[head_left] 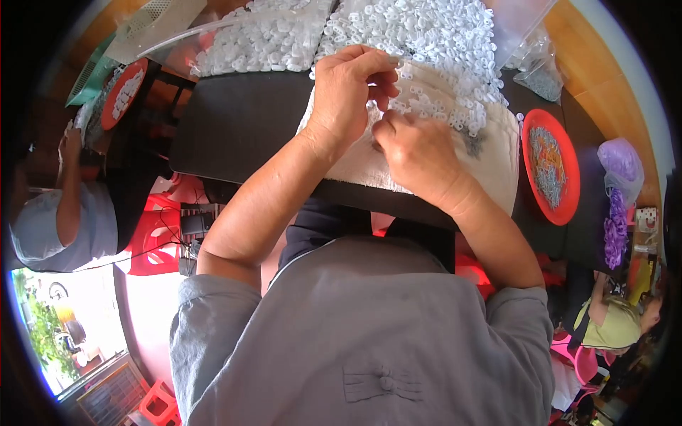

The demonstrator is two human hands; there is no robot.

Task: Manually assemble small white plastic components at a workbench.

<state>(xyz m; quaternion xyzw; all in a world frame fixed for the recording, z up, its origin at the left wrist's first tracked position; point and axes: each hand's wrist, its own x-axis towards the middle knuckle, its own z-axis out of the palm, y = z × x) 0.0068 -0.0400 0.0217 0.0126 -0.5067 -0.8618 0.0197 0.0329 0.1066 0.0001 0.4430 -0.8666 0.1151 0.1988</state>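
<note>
Both my hands are over a beige cloth [497, 170] on a dark table. My left hand [344, 89] is raised, thumb and fingers bent together in a pinch at the edge of a heap of small white plastic clips [426, 32]. Whatever its fingertips hold is too small to make out. Just below and to the right, my right hand [420, 153] is closed, its fingers curled toward the left hand; their contents are hidden. Loose white clips lie on the cloth beyond the right hand, beside a small patch of thin grey nails [470, 145].
A red plate of nails [548, 167] sits at the right, near a purple bundle [616, 227]. Bags of white clips [263, 42] and a clear bag [540, 71] lie at the back. Another person [64, 213] works at the left beside another red plate [126, 96].
</note>
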